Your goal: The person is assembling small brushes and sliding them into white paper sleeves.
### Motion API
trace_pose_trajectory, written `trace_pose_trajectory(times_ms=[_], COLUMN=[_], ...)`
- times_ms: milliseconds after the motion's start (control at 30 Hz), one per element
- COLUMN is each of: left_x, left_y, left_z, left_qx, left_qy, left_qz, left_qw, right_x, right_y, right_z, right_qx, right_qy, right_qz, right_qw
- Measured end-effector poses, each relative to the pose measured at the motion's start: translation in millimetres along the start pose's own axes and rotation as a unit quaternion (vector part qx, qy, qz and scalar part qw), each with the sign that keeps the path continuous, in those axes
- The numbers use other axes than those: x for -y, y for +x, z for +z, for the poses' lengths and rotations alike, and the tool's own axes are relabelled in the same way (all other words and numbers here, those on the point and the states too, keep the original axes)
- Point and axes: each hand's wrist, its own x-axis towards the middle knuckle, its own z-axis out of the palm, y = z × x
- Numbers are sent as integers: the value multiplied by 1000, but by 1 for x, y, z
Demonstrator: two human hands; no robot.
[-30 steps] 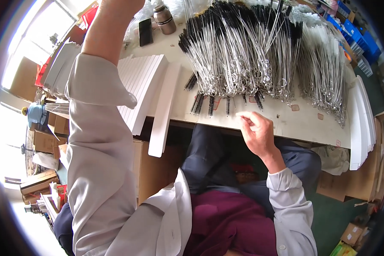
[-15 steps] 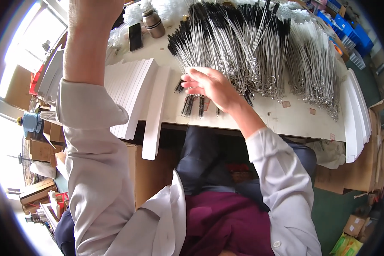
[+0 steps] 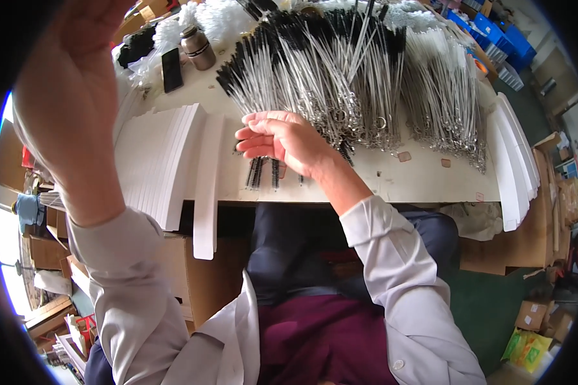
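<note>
My left hand [image 3: 77,96] is raised close to the camera at the upper left, large and slightly blurred. Its fingers run into the dark rim, so what they do is hidden. Over the front part of the table, my right hand [image 3: 288,142] hovers with loosely bent, parted fingers and nothing in them. Beneath it a few black-bristled brushes [image 3: 255,174] poke out toward the table edge. Just beyond lies a big heap of wire-handled brushes [image 3: 327,77], black bristles facing away and ring ends toward me. White flat strips, perhaps folded boxes [image 3: 151,151], lie in a row to the left.
One white strip [image 3: 205,192] overhangs the table's front edge. White-bristled brushes [image 3: 440,96] are heaped at the right, beside more white strips [image 3: 515,163]. A phone [image 3: 171,70] and a metal flask [image 3: 198,48] stand at the back left. A cardboard box [image 3: 205,276] sits below the table.
The view has shifted, so the table appears farther left. My left hand, mostly out of the picture before, now shows at the upper left. My right hand stays open above the table front.
</note>
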Motion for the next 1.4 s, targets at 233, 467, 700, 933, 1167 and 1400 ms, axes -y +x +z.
trace_pose_trajectory(times_ms=[233,467,700,933,1167,1400], left_x=[10,22,44,50,68,127], left_y=[-101,-166,-223,-280,-236,-170], left_z=[74,148,188,230,258,344], left_qx=[151,227,280,314,333,379], left_qy=[-64,-24,8,-63,-9,106], left_qz=[73,203,159,29,-84,-107], left_qw=[984,952,947,947,939,913], right_x=[51,75,46,45,53,40], right_y=[-106,-183,-223,-262,-276,-271], right_z=[19,-12,-57,-112,-153,-193], right_qx=[44,-121,-272,-434,-539,-582], right_qy=[122,161,189,136,32,-16], right_qz=[-151,-230,-259,-304,-269,-291], right_qw=[980,952,907,837,797,759])
